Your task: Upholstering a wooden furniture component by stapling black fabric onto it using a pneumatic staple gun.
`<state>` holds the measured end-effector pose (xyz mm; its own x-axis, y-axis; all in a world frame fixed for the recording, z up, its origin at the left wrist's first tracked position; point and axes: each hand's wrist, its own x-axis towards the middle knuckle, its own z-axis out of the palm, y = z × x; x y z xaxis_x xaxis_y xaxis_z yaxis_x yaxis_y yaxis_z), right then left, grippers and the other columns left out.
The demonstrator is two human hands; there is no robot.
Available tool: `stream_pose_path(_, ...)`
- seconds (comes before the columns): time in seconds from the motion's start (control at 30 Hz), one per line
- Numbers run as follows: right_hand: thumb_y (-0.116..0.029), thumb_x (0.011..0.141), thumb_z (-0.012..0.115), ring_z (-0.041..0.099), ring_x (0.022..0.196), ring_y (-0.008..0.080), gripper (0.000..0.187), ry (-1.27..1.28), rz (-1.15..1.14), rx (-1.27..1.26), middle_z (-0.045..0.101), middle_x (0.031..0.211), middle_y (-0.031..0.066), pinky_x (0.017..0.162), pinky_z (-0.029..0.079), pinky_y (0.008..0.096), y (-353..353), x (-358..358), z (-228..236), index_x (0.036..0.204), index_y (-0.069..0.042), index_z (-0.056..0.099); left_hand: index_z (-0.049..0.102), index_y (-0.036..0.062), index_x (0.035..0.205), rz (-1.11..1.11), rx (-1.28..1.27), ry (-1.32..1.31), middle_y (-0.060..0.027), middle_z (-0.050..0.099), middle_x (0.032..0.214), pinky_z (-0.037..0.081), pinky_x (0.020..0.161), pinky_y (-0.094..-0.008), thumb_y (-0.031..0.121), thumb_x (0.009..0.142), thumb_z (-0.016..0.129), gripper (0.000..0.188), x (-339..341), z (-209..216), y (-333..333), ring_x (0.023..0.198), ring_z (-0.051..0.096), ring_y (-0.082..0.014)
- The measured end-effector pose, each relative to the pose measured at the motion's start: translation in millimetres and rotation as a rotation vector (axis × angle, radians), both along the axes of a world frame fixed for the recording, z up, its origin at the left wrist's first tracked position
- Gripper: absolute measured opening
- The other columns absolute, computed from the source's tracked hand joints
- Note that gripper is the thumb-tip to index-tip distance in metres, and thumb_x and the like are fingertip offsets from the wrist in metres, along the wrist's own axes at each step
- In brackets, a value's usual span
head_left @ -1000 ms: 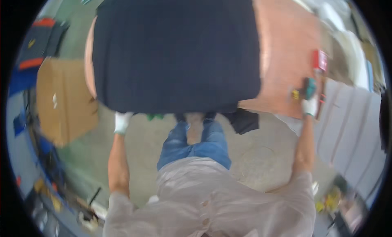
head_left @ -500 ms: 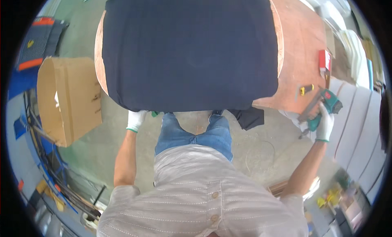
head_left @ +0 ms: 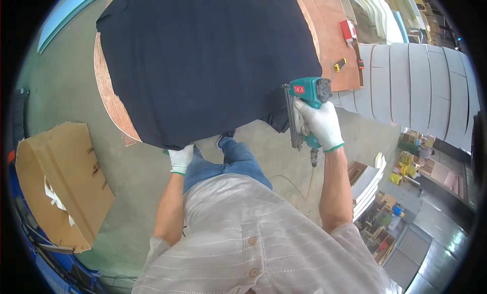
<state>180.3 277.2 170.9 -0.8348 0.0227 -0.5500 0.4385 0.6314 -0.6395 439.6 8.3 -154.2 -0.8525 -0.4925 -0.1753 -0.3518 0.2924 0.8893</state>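
Observation:
A large sheet of black fabric (head_left: 213, 61) lies over a rounded wooden board (head_left: 105, 86), whose bare edge shows along the left and upper right. My left hand (head_left: 181, 158), in a white glove with a green cuff, closes on the fabric's near edge; its fingertips are hidden by the cloth. In my right hand (head_left: 322, 124), also gloved, is a teal pneumatic staple gun (head_left: 306, 86), gripped by its handle. The gun is held upright beside the fabric's near right corner. From its base an air hose (head_left: 310, 180) trails down to the floor.
On the brown tabletop (head_left: 335, 30) at the far right are a yellow-and-black tape measure (head_left: 340, 65) and a red-and-white box (head_left: 348, 31). Grey padded panels (head_left: 401, 81) stand farther right. An open cardboard box (head_left: 71, 177) rests on the floor at left.
My right hand has brought the staple gun from the tabletop's right side leftward to the fabric's near right corner. My left hand stays at the near edge. The whole view has turned and shifted.

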Motion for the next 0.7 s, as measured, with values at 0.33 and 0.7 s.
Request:
stream_pose_path(0.33, -0.02, 0.094, 0.073, 0.053, 0.047, 0.0098, 0.019, -0.002, 0.017, 0.131, 0.055, 0.06, -0.0007, 0.045, 0.041, 0.0306, -14, 12, -10, 0.084, -0.005, 0.066, 0.07, -0.0014, 0.115, 0.111, 0.127, 0.17, -0.0136, 0.075, 0.118, 0.051, 0.101, -0.0402, 0.004, 0.08, 0.081, 0.037, -6, 8, 14, 0.11, 0.071, -0.0289)
stream_pose_path(0.7, -0.024, 0.095, 0.074, 0.053, 0.046, 0.0094, 0.023, 0.005, 0.026, 0.125, 0.057, 0.06, 0.0006, 0.046, 0.043, 0.0301, -52, 41, -6, 0.083, -0.004, 0.068, 0.075, 0.001, 0.107, 0.112, 0.146, 0.318, -0.013, 0.077, 0.111, 0.051, 0.1, -0.0411, 0.001, 0.077, 0.082, 0.031, -9, 6, 22, 0.107, 0.072, -0.0307)
